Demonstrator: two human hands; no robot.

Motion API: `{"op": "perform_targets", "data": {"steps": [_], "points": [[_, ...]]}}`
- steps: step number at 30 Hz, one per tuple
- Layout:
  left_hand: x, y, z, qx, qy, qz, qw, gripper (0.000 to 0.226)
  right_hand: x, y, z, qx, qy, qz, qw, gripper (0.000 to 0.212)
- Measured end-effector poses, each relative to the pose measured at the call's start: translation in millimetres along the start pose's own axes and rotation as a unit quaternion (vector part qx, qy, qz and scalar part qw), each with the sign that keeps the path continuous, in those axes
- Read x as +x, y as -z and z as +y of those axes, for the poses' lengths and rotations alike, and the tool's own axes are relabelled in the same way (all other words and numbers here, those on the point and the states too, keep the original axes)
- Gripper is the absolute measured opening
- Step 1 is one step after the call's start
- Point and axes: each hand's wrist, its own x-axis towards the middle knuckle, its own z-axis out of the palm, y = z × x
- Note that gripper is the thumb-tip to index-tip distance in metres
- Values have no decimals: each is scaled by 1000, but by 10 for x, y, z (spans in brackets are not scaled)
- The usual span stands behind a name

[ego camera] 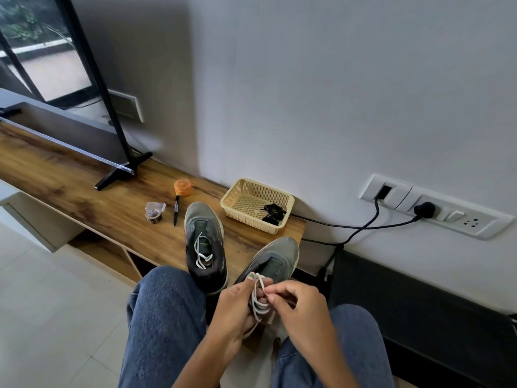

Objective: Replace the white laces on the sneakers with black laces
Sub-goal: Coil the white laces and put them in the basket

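Two grey sneakers sit at the near end of a wooden shelf (84, 197). The left sneaker (205, 245) stands flat, its long axis running away from the person, toe to the wall, with a white lace (202, 254) loose over its tongue. The right sneaker (275, 259) is tilted, toe pointing up and away, heel toward the knees. The left hand (237, 306) grips its heel side; the right hand (296, 306) pinches its white lace (260, 301) with curled fingers. Black laces (272, 212) lie in a basket (237, 197) just behind the shoes, against the wall. A marker (176, 210) lies left of the left sneaker.
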Motion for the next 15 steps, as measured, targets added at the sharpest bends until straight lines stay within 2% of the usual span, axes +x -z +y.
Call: {"op": "perform_targets", "data": {"steps": [5,8,10,12,13,15], "points": [[-28,-20,-2,9,-12,-44,999,32,22,-33,48,-34,7,30,999,14],[-37,-18,24,3,-24,-65,998,25,34,-2,57,-19,-6,9,1000,8],[-24,-3,39,-14,-20,-69,997,23,41,47,56,86,-64,17,994,13],[-12,6,54,-20,-18,-80,996,21,66,106,64,235,-155,41,959,19],[-13,7,57,-19,-19,-89,996,20,78,127,71,283,-190,28,940,21],[-29,-2,60,-11,-20,-107,994,21,68,142,55,346,-239,-50,906,23]]}}
